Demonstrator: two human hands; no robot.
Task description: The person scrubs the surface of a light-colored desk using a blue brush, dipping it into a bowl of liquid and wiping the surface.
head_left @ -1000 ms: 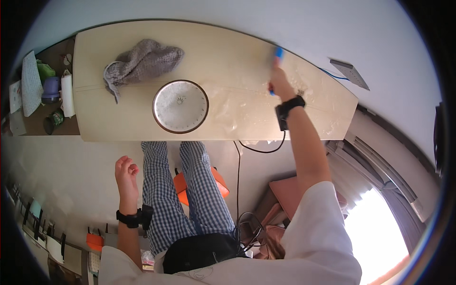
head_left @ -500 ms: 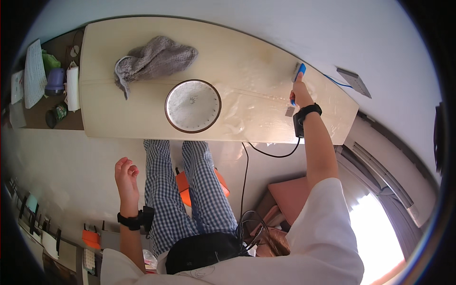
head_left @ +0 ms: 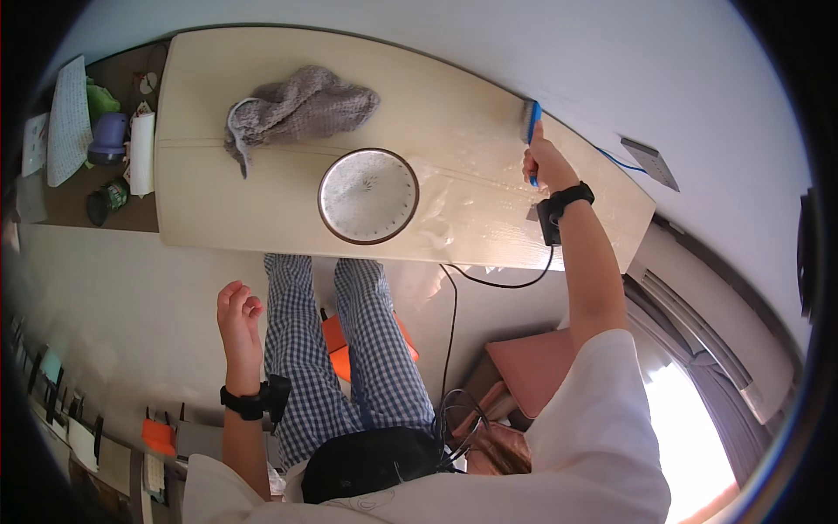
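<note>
Head view: the bowl [head_left: 368, 196] on the bench [head_left: 262, 210] holds whitish, sudsy liquid. The right hand [head_left: 552, 166] grips the brush [head_left: 533, 118] near the bench's far edge — the left hand [head_left: 240, 327] hangs empty, loosely curled. The jar's [head_left: 106, 201] label is unreadably small.

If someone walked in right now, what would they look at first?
Probably the round white bowl with the dark rim, near the front edge of the pale table. Next might be the crumpled grey cloth, lying behind the bowl and a bit to the left. Over on the right, near the wall, the right hand grips a bright blue brush.
</note>
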